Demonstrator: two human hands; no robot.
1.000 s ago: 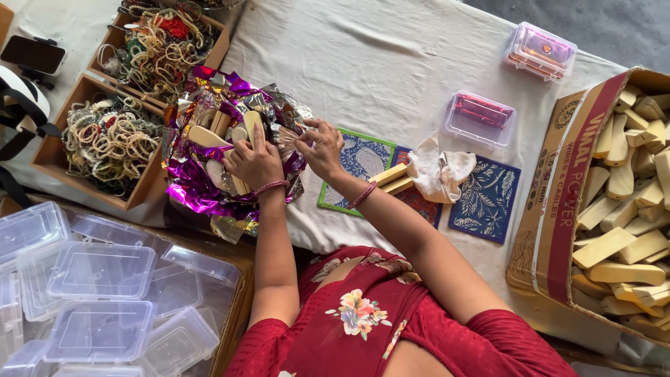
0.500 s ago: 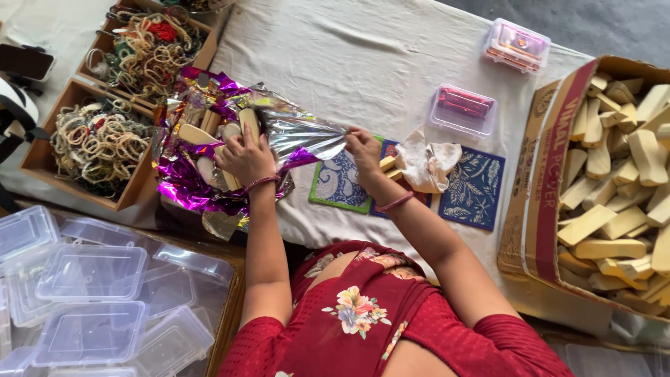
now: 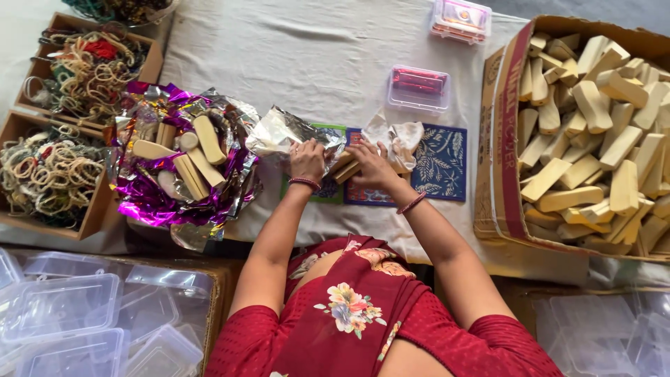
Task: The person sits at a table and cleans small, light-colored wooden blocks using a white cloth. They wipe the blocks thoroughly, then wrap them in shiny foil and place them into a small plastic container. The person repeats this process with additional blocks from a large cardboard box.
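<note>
The small bundle of pale wooden sticks (image 3: 347,167) lies on the white cloth (image 3: 307,56) at the middle of the table, on top of a blue patterned card (image 3: 440,164), and all places below are told from this bundle. Its long axis goes slanted, from low on the left to higher on the right. The right hand (image 3: 373,164) is touching it from the right side, with fingers curled around the sticks, so this hand is holding them. The left hand (image 3: 307,159) is just beside the bundle on its left; its fingers pinch the edge of a crumpled silver foil sheet (image 3: 286,132), which spreads up and to the left. Both hands are about equally near, but only the right one grips the wood. A white cloth rag (image 3: 398,136) lies just to the upper right, partly under the right hand's fingers. Further left is a pile of purple foil (image 3: 150,202) with more sticks on it. Well to the right stands a cardboard box (image 3: 502,174) full of wooden blocks. Above the bundle sits a small clear plastic box (image 3: 417,87) with something pink inside. Nothing stands between the hands and the foil.
</note>
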